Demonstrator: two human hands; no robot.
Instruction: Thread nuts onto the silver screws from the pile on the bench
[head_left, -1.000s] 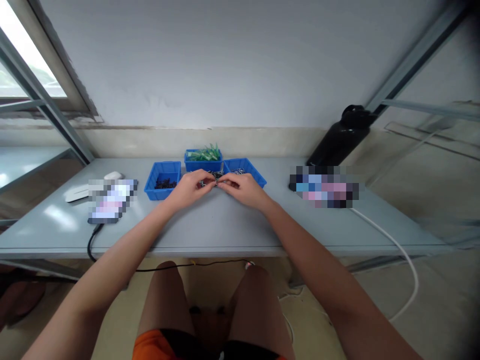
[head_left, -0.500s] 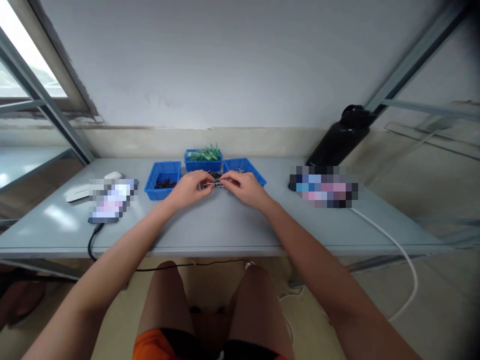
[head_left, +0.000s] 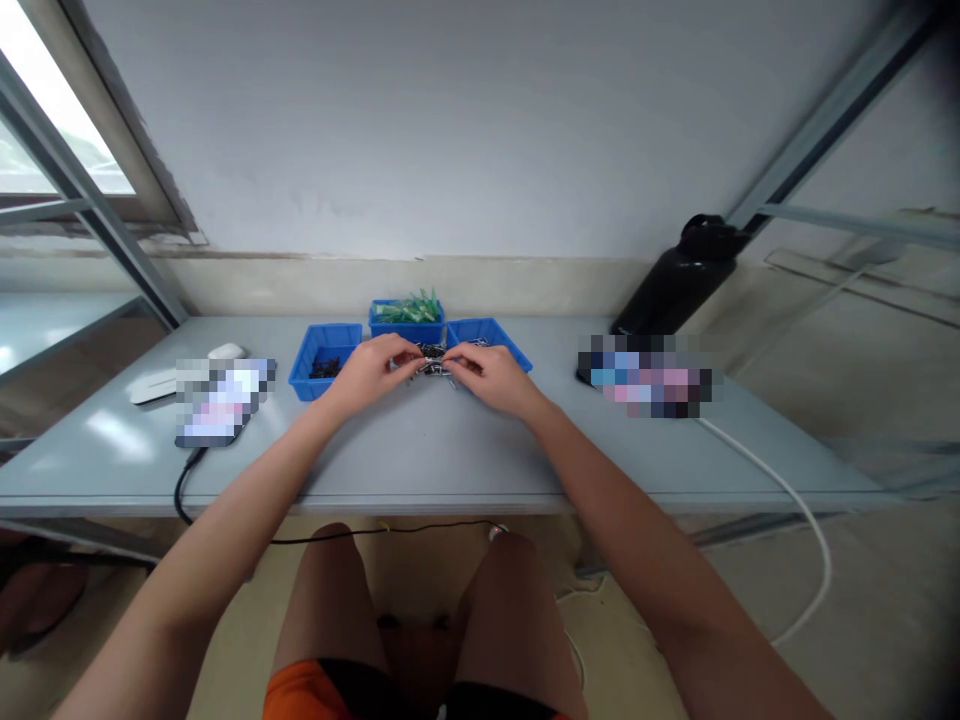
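My left hand (head_left: 379,370) is closed in a pinch at the middle of the desk, just left of a pile of small black and silver parts (head_left: 433,352). From the other side my right hand (head_left: 491,375) pinches too, its fingertips close to the left ones. Something thin and shiny seems to span the fingertips, too small to name. Dark small pieces (head_left: 325,369) lie in a blue bin (head_left: 298,380) beside my left hand. Behind the pile, another blue bin (head_left: 405,331) holds green slender pieces (head_left: 411,307). A third blue bin (head_left: 517,352), partly hidden by my right hand, contains silvery parts.
On the left of the grey desk (head_left: 442,460) lie a phone (head_left: 225,405) with a black cable and a small white case (head_left: 226,352). A black bottle (head_left: 679,280) stands at the right, behind a blurred-out device (head_left: 649,385) with a white cable (head_left: 787,490).
My left hand has shifted slightly left and up, its fingers straightening a little, so the gap between the hands is wider. My right hand stays nearly in place.
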